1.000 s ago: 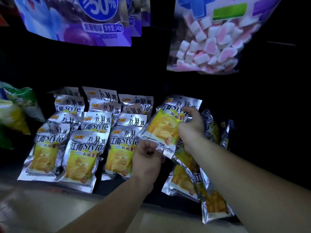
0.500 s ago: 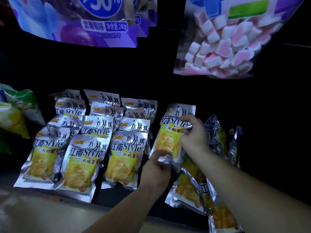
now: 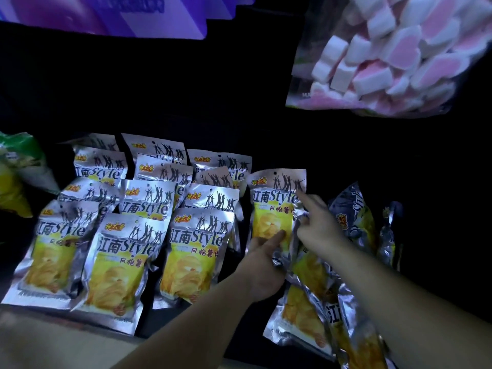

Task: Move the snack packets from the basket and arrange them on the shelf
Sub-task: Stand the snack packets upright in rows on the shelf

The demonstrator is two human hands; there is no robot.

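- Head view: a silver foil snack packet with a yellow crisp picture (image 3: pixel 274 209) is seen standing on the dark shelf (image 3: pixel 186 312), just to the right of the arranged rows and leaning slightly back.
- The left hand (image 3: pixel 262 270) is laid against the lower front of this packet, its fingers (image 3: pixel 278 235) stretched out straight over the yellow picture.
- The right hand (image 3: pixel 319 230) is held at the packet's right edge; its index finger is extended and touches the upper right corner, while the other fingers are curled. Crumpled foil is seen at these fingers, but whether it is gripped cannot be told.
- The two hands are kept close together, one on each side of the same packet.
- Three rows of matching silver packets (image 3: pixel 125 251) are set overlapping to the left, front ones lowest.
- A loose pile of the same packets (image 3: pixel 303 320) is spread below and behind the right forearm, lying askew.
- A clear bag of pink and white marshmallows (image 3: pixel 386 57) is hung at the upper right, and a purple bag (image 3: pixel 106 17) at the upper left.
- A green and yellow bag (image 3: pixel 16 169) is partly seen at the left edge.
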